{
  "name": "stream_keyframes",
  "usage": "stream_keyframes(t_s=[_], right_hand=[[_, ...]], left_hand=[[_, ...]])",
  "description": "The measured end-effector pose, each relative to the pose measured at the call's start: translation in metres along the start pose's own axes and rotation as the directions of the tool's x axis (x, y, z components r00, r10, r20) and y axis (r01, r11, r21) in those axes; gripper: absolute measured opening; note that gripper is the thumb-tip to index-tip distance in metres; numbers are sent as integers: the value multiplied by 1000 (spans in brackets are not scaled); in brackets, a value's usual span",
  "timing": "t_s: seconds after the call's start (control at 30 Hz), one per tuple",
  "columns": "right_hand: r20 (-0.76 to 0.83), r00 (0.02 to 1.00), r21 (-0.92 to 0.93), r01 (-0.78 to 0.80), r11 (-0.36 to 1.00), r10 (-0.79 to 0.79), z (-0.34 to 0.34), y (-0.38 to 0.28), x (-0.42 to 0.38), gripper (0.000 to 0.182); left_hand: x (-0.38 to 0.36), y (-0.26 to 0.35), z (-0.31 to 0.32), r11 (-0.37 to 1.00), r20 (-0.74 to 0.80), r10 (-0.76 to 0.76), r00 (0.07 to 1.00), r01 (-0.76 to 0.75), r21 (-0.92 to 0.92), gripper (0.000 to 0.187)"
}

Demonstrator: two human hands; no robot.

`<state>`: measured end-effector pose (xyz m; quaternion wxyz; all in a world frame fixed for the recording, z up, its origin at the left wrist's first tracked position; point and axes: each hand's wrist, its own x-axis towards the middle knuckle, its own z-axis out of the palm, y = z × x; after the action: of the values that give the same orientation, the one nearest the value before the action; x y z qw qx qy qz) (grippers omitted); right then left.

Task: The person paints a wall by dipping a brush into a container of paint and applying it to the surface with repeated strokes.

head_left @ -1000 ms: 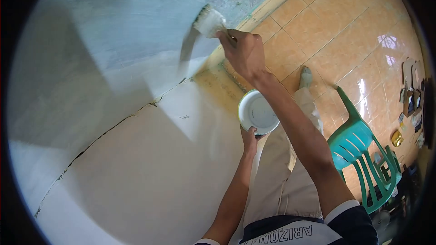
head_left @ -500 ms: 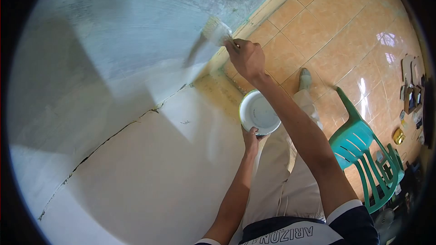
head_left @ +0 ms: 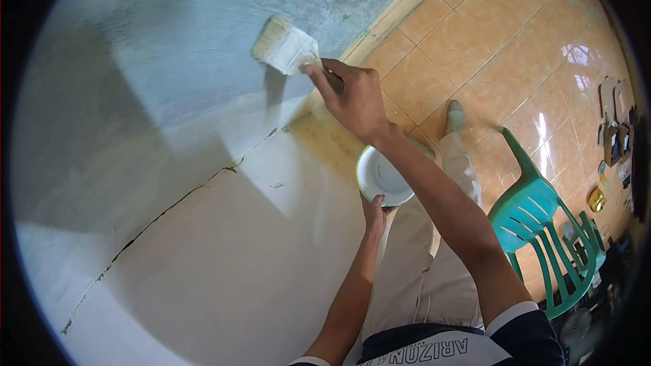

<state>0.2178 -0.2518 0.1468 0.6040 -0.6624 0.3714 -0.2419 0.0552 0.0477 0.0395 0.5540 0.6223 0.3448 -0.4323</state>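
A wide paintbrush [head_left: 287, 47] with pale bristles and white paint on its ferrule is gripped by the handle in my right hand [head_left: 356, 98]. Its bristles lie against or close over the blue-grey wall [head_left: 203, 47], casting a shadow below. My left hand [head_left: 376, 211] holds a round white bowl [head_left: 383, 175] by the rim, thumb over the edge and fingers beneath. Whitish residue coats the bowl's inside, and my right forearm covers part of its right side. White paint covers the lower wall section [head_left: 237, 264] nearest me.
A jagged crack [head_left: 163, 213] runs along the corner between the wall faces. Orange floor tiles [head_left: 488, 47] stretch off to the right. A green plastic chair [head_left: 536, 213] stands close by my right arm, with assorted items [head_left: 614, 139] beyond it.
My right hand has turned and moved the paintbrush left and slightly up along the wall, so more of its flat side shows. My left hand and the bowl have barely moved.
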Motion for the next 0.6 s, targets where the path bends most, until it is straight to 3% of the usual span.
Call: stream_keyframes(t_s=[0.13, 0.3, 0.37, 0.47, 0.6], right_hand=[[-32, 997, -156, 61, 986, -67, 17, 49, 13, 29], [4, 993, -201, -111, 973, 114, 17, 79, 8, 33], [-51, 983, -313, -186, 932, 179, 22, 92, 6, 34], [-34, 957, -195, -290, 937, 289, 24, 77, 6, 34], [-3, 980, -120, -199, 973, 200, 14, 24, 0, 28]], left_hand=[[-4, 0, -2, 999, 7, 21, 1000, -21, 38, 76], [-3, 2, -3, 998, 5, 9, 1000, -10, 58, 75], [-1, 0, -3, 999, -24, 5, 1000, -4, 48, 76], [-1, 2, -4, 997, -38, -10, 999, 13, 79, 76], [2, 0, -8, 997, -27, -19, 999, 21, 78, 76]])
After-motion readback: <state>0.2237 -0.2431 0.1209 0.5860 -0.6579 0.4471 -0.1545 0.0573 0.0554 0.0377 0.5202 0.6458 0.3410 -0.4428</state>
